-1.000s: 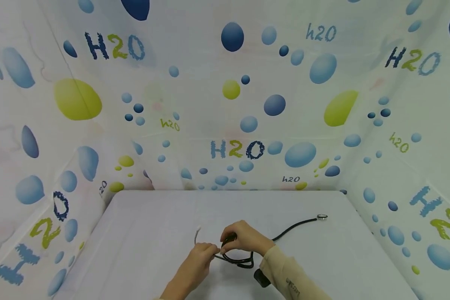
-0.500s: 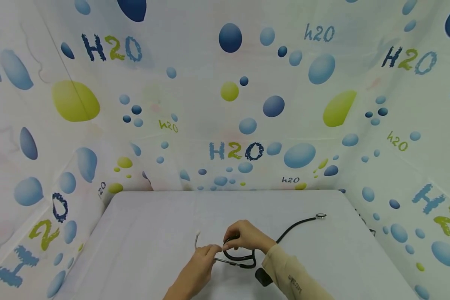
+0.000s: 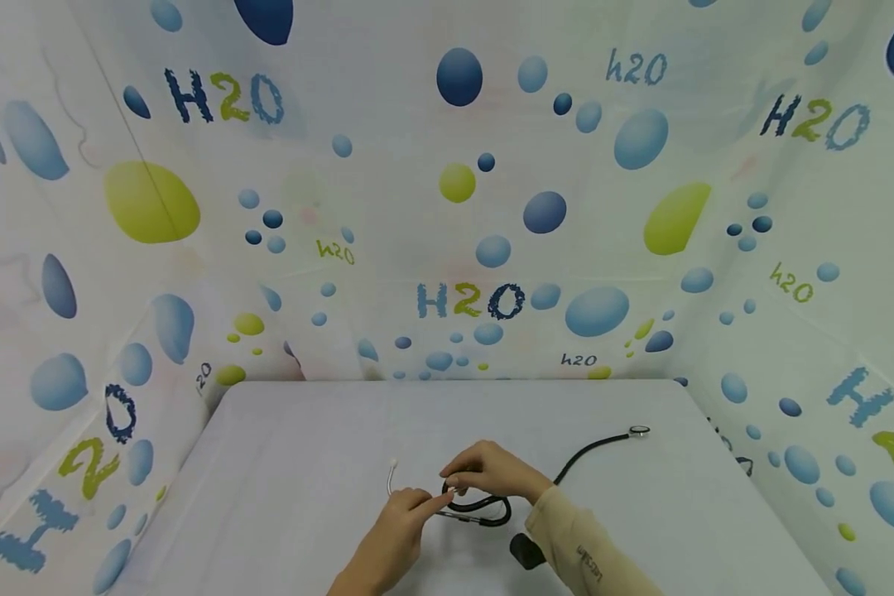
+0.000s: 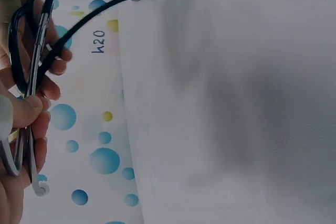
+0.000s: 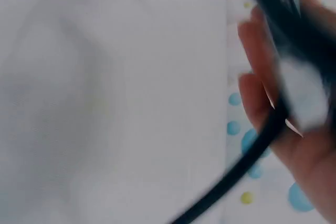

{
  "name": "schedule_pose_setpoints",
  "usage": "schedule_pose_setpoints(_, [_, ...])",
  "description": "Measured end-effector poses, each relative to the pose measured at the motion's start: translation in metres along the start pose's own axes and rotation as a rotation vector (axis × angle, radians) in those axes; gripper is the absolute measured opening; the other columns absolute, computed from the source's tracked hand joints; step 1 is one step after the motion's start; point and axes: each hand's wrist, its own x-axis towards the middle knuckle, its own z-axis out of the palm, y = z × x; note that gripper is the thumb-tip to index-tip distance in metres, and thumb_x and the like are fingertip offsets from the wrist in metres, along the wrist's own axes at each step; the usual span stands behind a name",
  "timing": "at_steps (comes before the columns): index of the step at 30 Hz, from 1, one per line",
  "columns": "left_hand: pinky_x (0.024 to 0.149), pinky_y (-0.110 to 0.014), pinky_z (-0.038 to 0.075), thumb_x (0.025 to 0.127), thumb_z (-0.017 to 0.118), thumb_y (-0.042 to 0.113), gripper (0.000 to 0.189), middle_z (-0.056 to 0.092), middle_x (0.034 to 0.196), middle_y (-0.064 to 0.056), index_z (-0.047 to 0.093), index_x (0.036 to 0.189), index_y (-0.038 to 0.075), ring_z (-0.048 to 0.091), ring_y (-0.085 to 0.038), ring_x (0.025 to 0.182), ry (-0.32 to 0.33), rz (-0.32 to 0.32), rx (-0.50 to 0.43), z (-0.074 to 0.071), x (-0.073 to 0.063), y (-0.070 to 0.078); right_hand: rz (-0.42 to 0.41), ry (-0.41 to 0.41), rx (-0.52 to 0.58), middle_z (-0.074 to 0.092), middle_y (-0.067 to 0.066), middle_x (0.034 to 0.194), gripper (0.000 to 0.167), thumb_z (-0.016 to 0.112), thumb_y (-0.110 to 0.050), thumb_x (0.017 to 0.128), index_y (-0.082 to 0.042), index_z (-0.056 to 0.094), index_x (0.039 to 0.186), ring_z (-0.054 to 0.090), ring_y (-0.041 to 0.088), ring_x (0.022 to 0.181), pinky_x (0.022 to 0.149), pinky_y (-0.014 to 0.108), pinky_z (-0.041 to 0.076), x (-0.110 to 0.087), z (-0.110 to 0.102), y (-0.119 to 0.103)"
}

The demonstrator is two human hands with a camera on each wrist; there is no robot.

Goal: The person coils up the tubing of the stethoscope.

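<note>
A stethoscope with black tubing is between my two hands near the front middle of the table. My left hand pinches its metal ear tubes between thumb and fingers. One whitish eartip sticks up beyond that hand. My right hand holds the bent black tubing, its fingertips meeting the left fingertips in the head view. From under the right hand the tube runs off to the chest piece, back right. In the right wrist view, blurred black tubing crosses in front of the fingers.
A white-covered table spreads around the hands. Behind and beside it hang white sheets printed with drops and "H2O". A black block sits at the right sleeve's wrist.
The left fingers have reached farther right toward the right fingertips. The loop of tubing between the hands has shifted slightly and looks flatter. The chest piece stays at the back right.
</note>
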Motion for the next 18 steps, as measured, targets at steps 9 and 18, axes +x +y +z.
schedule_pose_setpoints(9, [0.069, -0.023, 0.048, 0.062, 0.068, -0.020, 0.056, 0.061, 0.085, 0.000, 0.071, 0.108, 0.011, 0.055, -0.013, 0.075, 0.080, 0.002, -0.001, -0.004, 0.001, -0.005, 0.078, 0.035, 0.274, 0.069, 0.016, 0.095, 0.036, 0.044, -0.020, 0.101, 0.009, 0.064, 0.107, 0.064, 0.013, 0.078, 0.074, 0.034, 0.056, -0.013, -0.015, 0.028])
schedule_pose_setpoints(18, [0.064, -0.026, 0.049, 0.057, 0.073, -0.019, 0.053, 0.060, 0.081, -0.001, 0.073, 0.101, 0.011, 0.055, -0.013, 0.071, 0.087, -0.049, 0.118, -0.007, -0.002, -0.018, 0.048, 0.251, -0.225, 0.070, 0.011, 0.096, 0.019, 0.063, -0.006, 0.088, 0.002, 0.068, 0.105, 0.065, 0.016, 0.083, 0.074, 0.030, 0.054, -0.030, -0.007, 0.027])
